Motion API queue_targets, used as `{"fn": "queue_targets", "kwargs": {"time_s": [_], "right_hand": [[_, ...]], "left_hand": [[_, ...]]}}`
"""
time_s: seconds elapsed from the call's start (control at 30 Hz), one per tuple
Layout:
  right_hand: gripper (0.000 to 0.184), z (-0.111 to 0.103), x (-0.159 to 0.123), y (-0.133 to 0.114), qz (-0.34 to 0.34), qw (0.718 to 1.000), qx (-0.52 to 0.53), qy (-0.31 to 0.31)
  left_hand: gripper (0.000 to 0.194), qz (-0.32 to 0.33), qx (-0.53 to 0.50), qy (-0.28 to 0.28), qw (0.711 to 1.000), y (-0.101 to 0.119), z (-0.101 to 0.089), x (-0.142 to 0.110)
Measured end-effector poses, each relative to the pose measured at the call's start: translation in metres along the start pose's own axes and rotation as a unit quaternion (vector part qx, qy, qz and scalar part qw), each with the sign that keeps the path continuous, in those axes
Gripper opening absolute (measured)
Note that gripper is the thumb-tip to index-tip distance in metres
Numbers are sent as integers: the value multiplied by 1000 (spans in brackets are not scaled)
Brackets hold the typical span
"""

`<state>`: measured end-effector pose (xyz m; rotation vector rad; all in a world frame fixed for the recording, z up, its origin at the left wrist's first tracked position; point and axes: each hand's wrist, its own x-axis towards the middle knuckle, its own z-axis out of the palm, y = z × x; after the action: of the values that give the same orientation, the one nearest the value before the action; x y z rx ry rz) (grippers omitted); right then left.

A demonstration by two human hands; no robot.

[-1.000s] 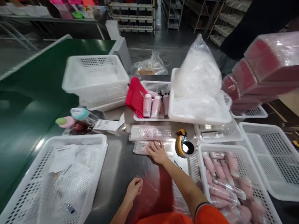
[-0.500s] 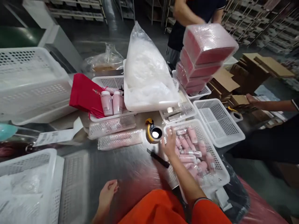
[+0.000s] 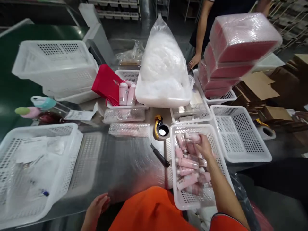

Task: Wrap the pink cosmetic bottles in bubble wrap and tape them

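Observation:
My right hand (image 3: 205, 148) is in a white perforated basket (image 3: 176, 200), its fingers closed round the end of a small pink bottle (image 3: 192, 138) with a clear cap. Several more pink bottles (image 3: 189, 163) lie jumbled beneath it in the same basket. At the table's front edge, my left hand (image 3: 97, 205) hangs with loosely bent fingers and nothing visible in it. A black utility knife (image 3: 160, 156) lies on the metal table left of the basket. Behind the knife stands a tape roll in a yellow and black dispenser (image 3: 160, 129).
Bubble-wrapped packs (image 3: 130, 129) lie mid-table. Behind them are a red bag (image 3: 107, 84), two pink bottles and a large bag of white filler (image 3: 166, 67). Wrapped pink boxes (image 3: 240, 54) lean at back right. A white basket (image 3: 240, 134) stands right, another (image 3: 74, 160) left. A co-worker's hand (image 3: 194, 61) is behind.
My right hand has moved from the basket's far left corner onto a bottle and gripped it. My left hand has drawn back to the table edge. The view has shifted.

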<state>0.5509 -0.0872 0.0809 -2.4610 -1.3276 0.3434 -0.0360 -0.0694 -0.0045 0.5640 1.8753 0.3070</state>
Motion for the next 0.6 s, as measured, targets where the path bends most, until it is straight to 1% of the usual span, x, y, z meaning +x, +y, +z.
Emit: {"fn": "queue_targets", "kwargs": {"time_s": [0.03,0.07,0.1,0.17,0.2,0.27,0.33,0.37,0.43,0.5,0.6], "right_hand": [[43,-6,-9,-4,-89,995,-2,-36],[39,-12,-20,-10,-170,982,-14,-77],[36,-16,-30,-17,-232,965,-35,-120],[35,-22,-51,-32,-317,925,-84,-192],[37,-22,-60,-38,-348,907,-108,-213],[37,-20,-75,-46,-397,876,-147,-233],[38,-14,-86,-47,-413,864,-168,-232],[38,-11,-89,-44,-410,866,-165,-234],[37,-7,-93,-38,-387,878,-129,-250],[35,-4,-92,-33,-352,888,-65,-289],[29,-3,-83,-34,-311,886,-2,-344]], "left_hand": [[34,-15,-14,4,1000,-10,-5,-4],[32,-31,-28,6,999,-18,-9,-8],[28,-44,-36,4,998,-24,-11,-12],[19,-58,-21,12,998,-31,-10,-20],[16,-62,-10,17,998,-32,-8,-23],[14,-67,8,22,997,-31,-3,-28],[18,-64,13,22,998,-30,1,-30],[22,-57,9,17,998,-31,2,-31],[31,-44,-8,10,999,-37,-1,-31],[39,-41,-26,-6,999,-50,-8,-31],[40,-56,-48,-22,997,-78,-20,-31]]}}
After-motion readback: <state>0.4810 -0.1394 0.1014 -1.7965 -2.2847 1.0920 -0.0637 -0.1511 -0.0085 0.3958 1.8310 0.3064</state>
